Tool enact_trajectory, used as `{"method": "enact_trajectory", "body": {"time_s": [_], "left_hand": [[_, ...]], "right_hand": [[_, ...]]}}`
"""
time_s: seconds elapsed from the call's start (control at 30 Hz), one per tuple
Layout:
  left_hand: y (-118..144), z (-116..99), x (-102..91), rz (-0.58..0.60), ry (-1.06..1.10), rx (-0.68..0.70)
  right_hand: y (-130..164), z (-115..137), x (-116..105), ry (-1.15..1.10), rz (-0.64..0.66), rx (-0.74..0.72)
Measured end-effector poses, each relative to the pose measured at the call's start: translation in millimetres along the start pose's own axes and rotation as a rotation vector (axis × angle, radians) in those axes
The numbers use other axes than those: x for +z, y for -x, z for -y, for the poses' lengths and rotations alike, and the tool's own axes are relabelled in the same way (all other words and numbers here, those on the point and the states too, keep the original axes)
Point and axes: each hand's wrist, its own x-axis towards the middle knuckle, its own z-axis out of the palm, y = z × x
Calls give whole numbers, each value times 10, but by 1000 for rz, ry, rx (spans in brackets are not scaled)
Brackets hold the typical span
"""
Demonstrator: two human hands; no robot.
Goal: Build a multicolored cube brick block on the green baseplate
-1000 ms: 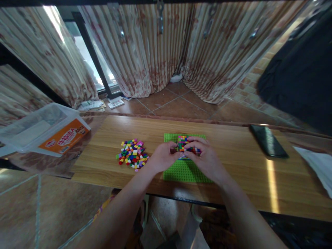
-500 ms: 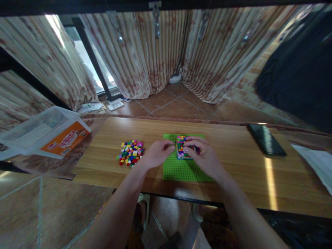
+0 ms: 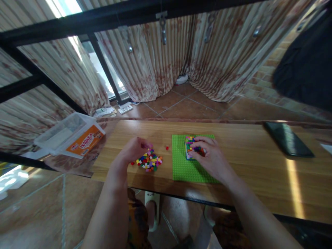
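A small block of colourful bricks point(image 3: 193, 148) sat on the green plastic baseplate point(image 3: 185, 167) under the grasping right hand point(image 3: 211, 159), while the left hand point(image 3: 133, 150), fingers curled, reached into the big loose pile of little coloured bricks point(image 3: 149, 162), and most of the plate was bare.

The left hand point(image 3: 133, 150) has been taken away from the coloured block point(image 3: 192, 148) on the green baseplate point(image 3: 188, 167) and brought over the pile of small bricks point(image 3: 149, 161), while a single red brick point(image 3: 167, 148) is now seen between them.
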Motion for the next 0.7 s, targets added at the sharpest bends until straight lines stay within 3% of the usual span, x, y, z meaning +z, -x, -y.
{"method": "enact_trajectory", "body": {"time_s": [0.17, 0.27, 0.4, 0.53, 0.7], "left_hand": [[-5, -304, 172, -78, -283, 68], [-51, -467, 337, -58, -314, 175], [-127, -521, 499, -37, -347, 204], [-180, -516, 555, -7, -295, 188], [-144, -618, 566, 30, -80, 224]], "right_hand": [[1, -4, -3, 9, 5, -11], [1, -2, -12, 20, 13, -18], [-4, 17, -29, 30, 30, -26], [-9, 34, -48, 10, 23, -33], [-33, 55, -75, -53, -3, -3]]}}
